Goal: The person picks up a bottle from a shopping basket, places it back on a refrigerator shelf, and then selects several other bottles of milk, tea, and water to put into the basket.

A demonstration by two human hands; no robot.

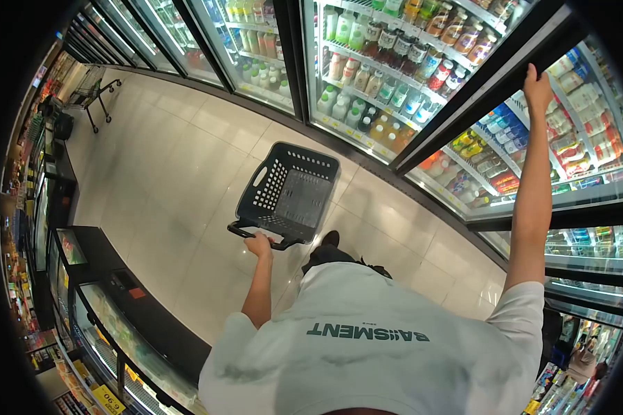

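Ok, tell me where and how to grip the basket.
Grip the basket by its handle, coming from the near side and wrapping around the bar. The handle juts out past the basket's near end, and the left hand already holds it, so this seems the surest grip.

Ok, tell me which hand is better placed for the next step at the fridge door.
Likely the right hand: it is stretched up to the fridge door, while the left hand grips the basket by its handle.
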